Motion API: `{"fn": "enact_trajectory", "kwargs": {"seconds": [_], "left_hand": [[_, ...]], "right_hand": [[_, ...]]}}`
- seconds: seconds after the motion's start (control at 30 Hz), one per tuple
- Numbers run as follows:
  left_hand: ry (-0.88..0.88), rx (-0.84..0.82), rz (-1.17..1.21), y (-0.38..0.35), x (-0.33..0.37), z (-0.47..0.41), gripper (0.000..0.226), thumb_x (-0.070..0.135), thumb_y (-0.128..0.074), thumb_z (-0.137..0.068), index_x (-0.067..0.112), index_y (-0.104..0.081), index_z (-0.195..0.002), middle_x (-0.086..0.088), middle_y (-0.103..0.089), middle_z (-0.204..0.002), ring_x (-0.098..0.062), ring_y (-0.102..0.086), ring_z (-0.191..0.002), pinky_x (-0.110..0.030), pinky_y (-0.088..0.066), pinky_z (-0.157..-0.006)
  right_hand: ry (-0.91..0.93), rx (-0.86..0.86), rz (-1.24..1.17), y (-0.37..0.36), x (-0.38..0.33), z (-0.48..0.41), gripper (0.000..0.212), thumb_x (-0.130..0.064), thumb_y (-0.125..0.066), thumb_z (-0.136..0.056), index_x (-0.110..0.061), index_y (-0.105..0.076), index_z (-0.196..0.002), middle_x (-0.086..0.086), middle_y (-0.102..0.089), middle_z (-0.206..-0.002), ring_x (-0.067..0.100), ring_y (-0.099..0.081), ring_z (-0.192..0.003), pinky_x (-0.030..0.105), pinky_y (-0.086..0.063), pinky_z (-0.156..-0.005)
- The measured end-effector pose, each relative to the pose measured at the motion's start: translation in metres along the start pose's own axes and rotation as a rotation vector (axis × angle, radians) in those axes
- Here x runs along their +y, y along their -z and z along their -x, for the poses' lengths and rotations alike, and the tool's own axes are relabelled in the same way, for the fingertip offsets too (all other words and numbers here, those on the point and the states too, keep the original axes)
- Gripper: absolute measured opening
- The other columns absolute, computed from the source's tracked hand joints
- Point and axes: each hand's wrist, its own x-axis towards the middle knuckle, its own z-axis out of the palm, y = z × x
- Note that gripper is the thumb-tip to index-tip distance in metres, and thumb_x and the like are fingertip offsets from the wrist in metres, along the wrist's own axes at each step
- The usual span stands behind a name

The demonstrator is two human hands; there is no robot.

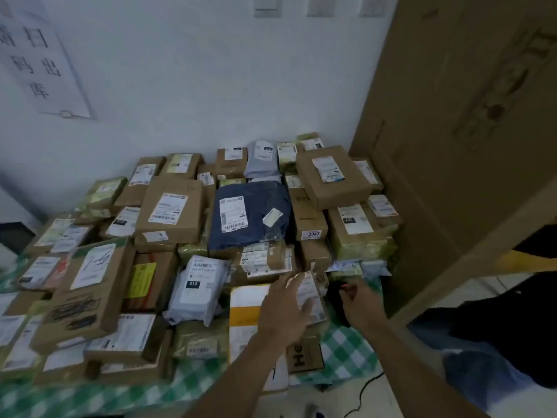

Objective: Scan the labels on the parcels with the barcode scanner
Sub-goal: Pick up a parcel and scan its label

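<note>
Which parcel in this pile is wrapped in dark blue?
The dark blue bag parcel in the middle of the pile, white label on top; every other one is brown, yellowish or pale grey.

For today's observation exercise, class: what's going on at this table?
A person faces a pile of labelled parcels on a green checked tablecloth. The right hand grips a black barcode scanner at the pile's near right edge. The left hand, fingers straight, reaches to a small taped parcel right beside the scanner.
</note>
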Motion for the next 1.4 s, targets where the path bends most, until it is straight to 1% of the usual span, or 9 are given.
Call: {"fn": "enact_trajectory", "kwargs": {"seconds": [0.1,0.2,0.33,0.47,0.67,0.83,0.97,1.2,1.4], "left_hand": [[0.1,-0.111,-0.073,-0.022,0.006,-0.018,0.078,0.06,-0.055,-0.096,0.031,-0.027,-0.162,0.004,-0.018,-0.17,-0.021,-0.013,-0.156,-0.041,-0.027,-0.123],[0.157,-0.146,-0.126,-0.037,0.008,-0.025,0.09,0.074,-0.048,-0.089,0.027,-0.026,-0.162,0.0,-0.017,-0.17,-0.022,-0.013,-0.156,-0.039,-0.023,-0.122],[0.224,-0.081,-0.063,-0.048,0.004,-0.03,0.077,0.056,-0.065,-0.093,0.026,-0.037,-0.158,0.003,-0.021,-0.168,-0.017,-0.014,-0.154,-0.032,-0.019,-0.123],[0.267,-0.049,-0.017,-0.051,0.001,-0.027,0.077,0.051,-0.075,-0.087,0.028,-0.043,-0.154,0.009,-0.025,-0.165,-0.016,-0.021,-0.151,-0.034,-0.027,-0.122],[0.31,-0.011,0.04,-0.052,0.004,-0.03,0.075,0.045,-0.08,-0.084,0.031,-0.048,-0.15,0.015,-0.028,-0.162,-0.014,-0.026,-0.146,-0.037,-0.035,-0.118],[0.33,-0.005,0.072,-0.053,0.004,-0.029,0.077,0.046,-0.081,-0.082,0.033,-0.048,-0.15,0.017,-0.026,-0.162,-0.013,-0.025,-0.145,-0.042,-0.038,-0.115],[0.314,0.0,0.079,-0.053,0.004,-0.029,0.076,0.046,-0.081,-0.082,0.032,-0.048,-0.15,0.017,-0.026,-0.162,-0.013,-0.024,-0.145,-0.041,-0.037,-0.116],[0.292,0.032,0.123,-0.058,0.0,-0.026,0.075,0.044,-0.082,-0.081,0.031,-0.05,-0.147,0.018,-0.028,-0.16,-0.011,-0.024,-0.144,-0.037,-0.035,-0.117],[0.267,0.045,0.141,-0.059,-0.003,-0.027,0.074,0.044,-0.083,-0.08,0.03,-0.053,-0.146,0.018,-0.029,-0.16,-0.012,-0.025,-0.146,-0.035,-0.031,-0.119]], "right_hand": [[-0.033,-0.128,0.148,-0.007,0.023,-0.029,0.028,-0.035,-0.062,-0.102,-0.013,-0.065,-0.118,0.008,-0.069,-0.114,0.024,-0.066,-0.103,0.036,-0.055,-0.088],[-0.096,-0.241,0.225,-0.021,0.037,-0.053,0.052,-0.047,-0.057,-0.101,-0.011,-0.055,-0.138,0.013,-0.061,-0.135,0.03,-0.059,-0.121,0.04,-0.053,-0.1],[-0.143,-0.362,0.32,-0.034,0.043,-0.073,0.063,-0.053,-0.049,-0.102,-0.008,-0.048,-0.146,0.015,-0.054,-0.145,0.034,-0.053,-0.132,0.042,-0.044,-0.11],[-0.197,-0.434,0.393,-0.039,0.049,-0.083,0.066,-0.059,-0.041,-0.103,-0.011,-0.047,-0.148,0.013,-0.049,-0.153,0.034,-0.044,-0.142,0.05,-0.028,-0.122],[-0.213,-0.389,0.407,-0.039,0.047,-0.085,0.055,-0.057,-0.042,-0.101,-0.013,-0.064,-0.126,0.011,-0.063,-0.135,0.03,-0.056,-0.125,0.043,-0.038,-0.106],[-0.248,-0.355,0.311,-0.034,0.047,-0.078,0.05,-0.052,-0.054,-0.096,-0.012,-0.065,-0.124,0.013,-0.064,-0.132,0.032,-0.057,-0.124,0.04,-0.04,-0.104],[-0.247,-0.344,0.215,-0.027,0.049,-0.072,0.05,-0.051,-0.06,-0.09,-0.009,-0.07,-0.115,0.015,-0.069,-0.123,0.034,-0.063,-0.113,0.039,-0.05,-0.094],[-0.236,-0.317,0.08,-0.012,0.054,-0.062,0.039,-0.034,-0.066,-0.092,-0.002,-0.065,-0.114,0.019,-0.067,-0.119,0.037,-0.065,-0.109,0.033,-0.049,-0.078],[-0.089,-0.265,0.025,0.003,0.053,-0.049,0.027,-0.032,-0.062,-0.099,-0.006,-0.063,-0.106,0.016,-0.069,-0.107,0.033,-0.067,-0.095,0.04,-0.056,-0.079]]}}
